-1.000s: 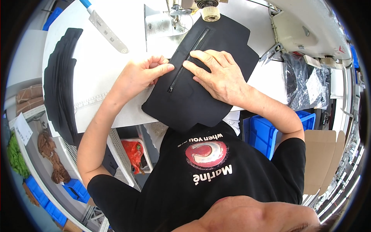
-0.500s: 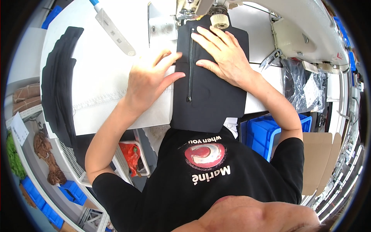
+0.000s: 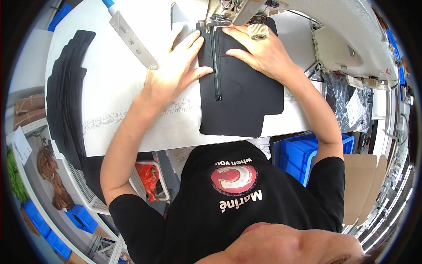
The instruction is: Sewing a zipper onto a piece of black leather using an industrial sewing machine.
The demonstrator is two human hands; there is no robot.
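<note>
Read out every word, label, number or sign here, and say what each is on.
Black shirt: white lettering above and below a red oval; wording not copied.
Printed ruler on the table: numbers too small.
Gray stick: symbols too small to make out.
White paper on plastic bag: too blurred.
Sheet at far left: unreadable.
Sewing machine: red mark, unreadable.
Black zippered cloth: no writing.

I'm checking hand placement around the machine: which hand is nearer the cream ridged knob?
Right. The right hand lies on the black panel, just below the cream ridged knob in the picture; the left hand is farther off, at the panel's left edge.
</note>
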